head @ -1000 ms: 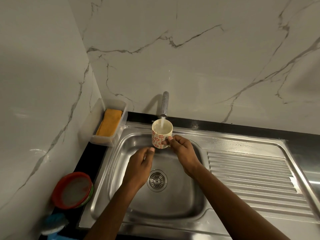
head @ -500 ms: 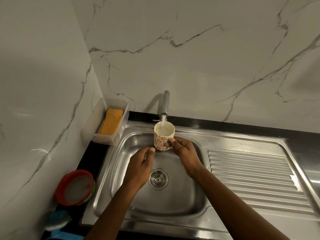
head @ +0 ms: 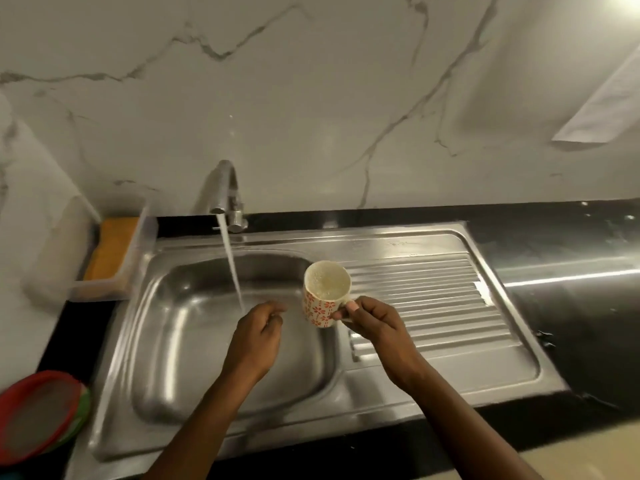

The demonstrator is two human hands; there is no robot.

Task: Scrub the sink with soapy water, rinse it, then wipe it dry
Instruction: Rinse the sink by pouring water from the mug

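Note:
A steel sink (head: 180,341) with a ribbed drainboard (head: 433,299) fills the lower middle of the head view. Water runs from the tap (head: 225,192) into the basin. My right hand (head: 374,323) grips the handle of a white mug with orange flowers (head: 323,294), full of water, held over the basin's right edge. My left hand (head: 256,334) hovers over the basin with loosely curled fingers and holds nothing; the stream falls just behind its fingertips. The drain is hidden by that hand.
A clear tray (head: 135,251) with a yellow sponge (head: 110,251) stands left of the sink by the wall. Red and green round lids (head: 38,414) lie at the lower left. Black counter (head: 571,271) runs to the right.
My right hand has carried the filled mug from under the tap to the right, over the basin's edge. The stream now falls straight into the basin. The camera view has shifted right.

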